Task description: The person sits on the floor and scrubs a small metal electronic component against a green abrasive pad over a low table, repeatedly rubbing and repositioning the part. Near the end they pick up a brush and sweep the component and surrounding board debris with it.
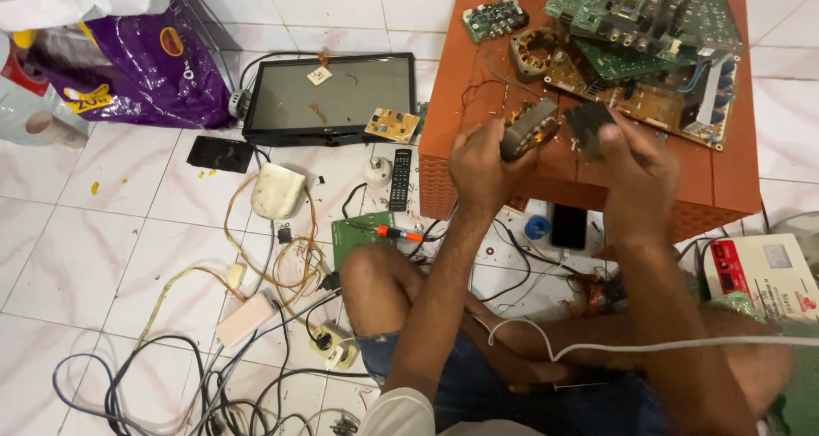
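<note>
My left hand (479, 165) grips a small motor stator (529, 129) with copper windings, held over the front of the orange table (734, 180). My right hand (636, 167) holds a dark finned heat sink (589, 122) just to the right of the stator. Both hands hover above the table top. Behind them on the table lie a second copper-wound stator (536, 50) and a pile of green circuit boards (648, 18).
On the tiled floor lie a flat screen (328, 99), a remote control (400, 179), a green board with an orange screwdriver (399, 232), a dark phone (569, 226), tangled cables (213, 376), a purple bag (141, 65) and a red-and-white box (763, 274). My knees are under the table edge.
</note>
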